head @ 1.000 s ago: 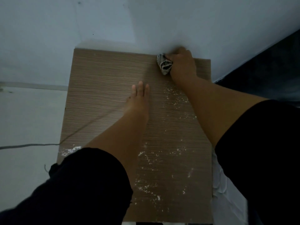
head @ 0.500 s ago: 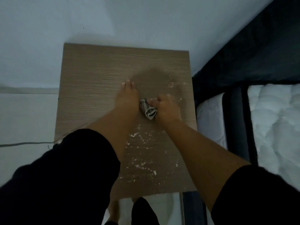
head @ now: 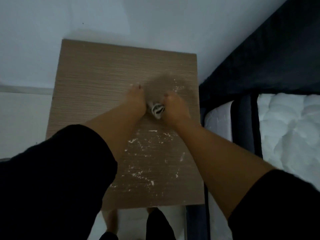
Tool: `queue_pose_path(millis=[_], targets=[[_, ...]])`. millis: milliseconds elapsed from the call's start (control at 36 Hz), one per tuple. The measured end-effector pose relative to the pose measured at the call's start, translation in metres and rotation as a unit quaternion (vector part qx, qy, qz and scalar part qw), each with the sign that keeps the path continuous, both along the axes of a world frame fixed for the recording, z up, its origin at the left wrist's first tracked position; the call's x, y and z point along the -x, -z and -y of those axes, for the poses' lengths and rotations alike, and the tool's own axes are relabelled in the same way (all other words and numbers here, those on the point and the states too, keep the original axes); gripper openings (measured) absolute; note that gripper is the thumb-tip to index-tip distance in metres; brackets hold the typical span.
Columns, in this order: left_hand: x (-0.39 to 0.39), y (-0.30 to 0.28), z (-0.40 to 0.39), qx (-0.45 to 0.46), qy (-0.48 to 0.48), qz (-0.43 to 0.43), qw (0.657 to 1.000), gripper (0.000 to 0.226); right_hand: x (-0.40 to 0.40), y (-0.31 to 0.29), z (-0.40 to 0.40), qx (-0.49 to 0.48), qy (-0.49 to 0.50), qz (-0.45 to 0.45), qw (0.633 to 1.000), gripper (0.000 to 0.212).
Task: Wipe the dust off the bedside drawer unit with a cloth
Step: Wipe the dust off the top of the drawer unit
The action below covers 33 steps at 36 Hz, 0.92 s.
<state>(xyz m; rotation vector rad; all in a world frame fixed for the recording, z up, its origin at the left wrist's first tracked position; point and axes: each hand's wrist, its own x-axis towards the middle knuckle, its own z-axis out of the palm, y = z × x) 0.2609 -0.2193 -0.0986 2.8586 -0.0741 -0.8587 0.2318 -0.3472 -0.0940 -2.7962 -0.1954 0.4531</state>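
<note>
cloth [head: 157, 110] on drawer unit [head: 97, 80] between both hands, bed [head: 285, 129] right.

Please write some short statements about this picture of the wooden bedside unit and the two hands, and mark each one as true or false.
1. The right hand grips the bunched black-and-white patterned cloth. True.
2. The left hand lies flat on the light brown wood-grain top of the bedside unit. True.
3. The white dust flecks lie mostly at the far edge, by the wall. False: they lie mostly on the near half, between the forearms.
4. The cloth is to the left of both hands. False: it sits between them.
5. A white quilted mattress is to the right of the unit. True.
</note>
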Motion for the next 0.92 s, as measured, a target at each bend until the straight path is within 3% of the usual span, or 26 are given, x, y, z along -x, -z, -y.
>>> queue_pose_path(millis=[139, 222, 472, 667, 750, 917], targets=[[-0.026, -0.003, 0.029, -0.011, -0.012, -0.029, 0.999, 0.096, -0.068, -0.012, 0.027, -0.033, 0.029, 0.088, 0.995, 0.029], [-0.033, 0.008, 0.036, -0.029, -0.028, -0.032, 0.999, 0.093, -0.107, -0.014, 0.037, 0.009, 0.027, 0.092, 0.995, 0.028], [-0.040, 0.009, 0.044, -0.080, -0.009, -0.059, 0.995, 0.097, -0.168, 0.011, 0.038, 0.015, 0.050, 0.064, 0.997, 0.020], [-0.038, 0.006, 0.038, -0.059, -0.016, -0.046, 0.997, 0.097, -0.167, 0.019, 0.036, -0.001, 0.083, 0.059, 0.995, 0.034], [-0.037, 0.005, 0.038, -0.054, -0.021, -0.043, 0.997, 0.099, -0.150, 0.017, 0.040, -0.025, 0.054, 0.039, 0.997, 0.035], [-0.029, 0.003, 0.038, -0.052, -0.020, -0.018, 0.998, 0.088, -0.075, 0.015, 0.043, 0.014, -0.023, 0.030, 0.999, 0.032]])
